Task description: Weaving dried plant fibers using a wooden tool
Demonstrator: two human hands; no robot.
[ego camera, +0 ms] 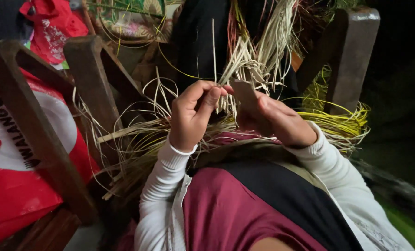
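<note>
I see my left hand (191,116) pinching pale strips (244,60), right hand (277,118) gripping a flat piece (243,93); most strips lie loose

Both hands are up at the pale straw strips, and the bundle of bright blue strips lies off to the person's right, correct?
Not quite: the bundle off to the person's right is bright yellow, not blue, as the head view shows. The rest holds: the left hand and right hand are both up at the pale straw strips.
</note>
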